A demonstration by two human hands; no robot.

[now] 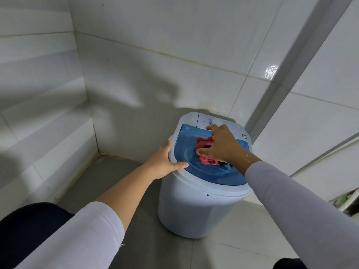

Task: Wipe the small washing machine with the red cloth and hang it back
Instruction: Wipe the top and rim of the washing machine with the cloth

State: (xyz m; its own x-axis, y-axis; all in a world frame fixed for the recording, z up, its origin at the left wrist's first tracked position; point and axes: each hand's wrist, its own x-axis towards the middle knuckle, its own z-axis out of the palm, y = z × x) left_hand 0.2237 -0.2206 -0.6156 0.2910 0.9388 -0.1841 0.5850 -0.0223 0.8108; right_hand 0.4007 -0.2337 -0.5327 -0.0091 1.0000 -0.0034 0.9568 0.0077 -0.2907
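Observation:
A small white washing machine (196, 208) stands on the floor near the tiled corner, topped by a see-through blue lid (213, 174) and a white control panel at the back. My right hand (221, 144) presses the crumpled red cloth (206, 152) flat onto the blue lid, fingers spread over it and reaching toward the panel. My left hand (165, 162) grips the machine's left rim, thumb lying on the lid's edge. Part of the cloth is hidden under my right palm.
White tiled walls (155, 55) close in behind and to the left, meeting in a corner. A grey pipe or trim (287, 78) runs diagonally up the right wall. The floor (120, 177) is grey tile. My dark-clothed knee (29, 230) is at lower left.

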